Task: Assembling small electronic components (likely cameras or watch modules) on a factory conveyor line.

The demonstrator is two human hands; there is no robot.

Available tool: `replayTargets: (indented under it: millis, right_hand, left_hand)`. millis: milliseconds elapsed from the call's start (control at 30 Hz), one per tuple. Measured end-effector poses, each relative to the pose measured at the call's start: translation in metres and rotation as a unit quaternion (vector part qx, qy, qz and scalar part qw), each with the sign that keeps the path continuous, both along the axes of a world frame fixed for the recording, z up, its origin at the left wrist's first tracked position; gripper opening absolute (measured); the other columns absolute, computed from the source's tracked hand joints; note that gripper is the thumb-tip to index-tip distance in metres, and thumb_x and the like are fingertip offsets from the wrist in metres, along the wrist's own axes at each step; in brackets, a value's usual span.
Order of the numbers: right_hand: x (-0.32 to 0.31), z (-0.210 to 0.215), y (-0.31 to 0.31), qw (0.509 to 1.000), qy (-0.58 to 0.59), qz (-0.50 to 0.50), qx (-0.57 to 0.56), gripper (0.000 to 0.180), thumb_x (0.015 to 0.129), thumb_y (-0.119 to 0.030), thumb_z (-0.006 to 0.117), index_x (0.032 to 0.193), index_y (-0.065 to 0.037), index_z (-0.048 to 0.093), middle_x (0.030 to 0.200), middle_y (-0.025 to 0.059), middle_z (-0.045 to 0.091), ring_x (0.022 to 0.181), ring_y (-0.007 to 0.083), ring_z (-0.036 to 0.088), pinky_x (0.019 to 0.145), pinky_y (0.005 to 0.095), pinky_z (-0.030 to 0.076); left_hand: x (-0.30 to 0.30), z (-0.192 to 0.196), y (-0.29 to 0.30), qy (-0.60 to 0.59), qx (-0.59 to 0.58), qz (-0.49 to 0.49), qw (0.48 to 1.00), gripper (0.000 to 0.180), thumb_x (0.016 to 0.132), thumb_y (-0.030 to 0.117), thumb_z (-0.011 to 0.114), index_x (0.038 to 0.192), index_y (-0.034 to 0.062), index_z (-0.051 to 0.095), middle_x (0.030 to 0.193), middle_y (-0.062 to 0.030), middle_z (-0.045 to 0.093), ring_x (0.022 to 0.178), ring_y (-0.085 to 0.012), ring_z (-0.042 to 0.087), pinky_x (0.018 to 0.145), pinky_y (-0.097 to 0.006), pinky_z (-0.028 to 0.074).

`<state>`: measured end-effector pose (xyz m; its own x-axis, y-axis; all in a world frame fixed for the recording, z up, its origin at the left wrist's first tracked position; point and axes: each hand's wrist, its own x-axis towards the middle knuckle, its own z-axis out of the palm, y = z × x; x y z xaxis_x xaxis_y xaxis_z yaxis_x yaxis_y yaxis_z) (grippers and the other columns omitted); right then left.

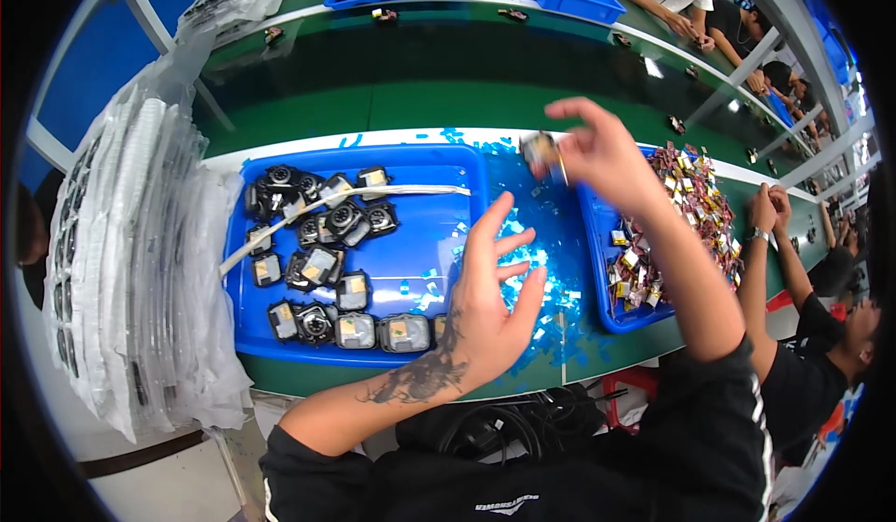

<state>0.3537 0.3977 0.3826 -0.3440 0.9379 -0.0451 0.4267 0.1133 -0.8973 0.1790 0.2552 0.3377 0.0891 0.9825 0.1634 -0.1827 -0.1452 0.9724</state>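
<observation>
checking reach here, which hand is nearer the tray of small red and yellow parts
Right. The right hand hovers at the tray's upper left corner, holding a small part; the left hand hangs farther left, fingers spread.

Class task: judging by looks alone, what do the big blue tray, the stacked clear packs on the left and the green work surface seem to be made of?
Big blue tray: probably moulded plastic, smooth and slightly glossy, with rounded raised rims. Stacked clear packs: seemingly thin transparent plastic film, crinkled and catching white glare. Green work surface: looks like a smooth rubbery or vinyl belt with a soft sheen; the exact material stays open.
</observation>
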Motion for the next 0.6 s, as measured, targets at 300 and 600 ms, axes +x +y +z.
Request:
replayTargets:
  millis: [300,600]
  right_hand:
    - [0.022,-0.061,0.148,0.973,-0.188,-0.128,-0.029,0.048,0.067,-0.025,0.085,0.102,-0.001,0.062,0.090,0.0080,0.065,0.073,0.0167,0.061,0.058,0.0297,0.051]
    - [0.024,-0.020,0.114,0.899,-0.303,-0.135,0.286,0.033,0.076,-0.008,0.067,0.108,-0.001,0.063,0.087,0.0130,0.066,0.080,0.0239,0.066,0.072,0.0347,0.053]
  left_hand:
    - [0.013,-0.010,-0.008,0.291,0.417,0.024,0.861,0.057,0.076,0.001,0.071,0.128,0.0022,0.047,0.132,-0.0244,0.050,0.105,-0.0364,0.063,0.078,-0.041,0.057]
    - [0.009,-0.005,-0.006,0.228,0.466,-0.010,0.855,0.055,0.078,0.000,0.064,0.130,0.0084,0.049,0.127,-0.0203,0.055,0.102,-0.0312,0.064,0.080,-0.039,0.056]
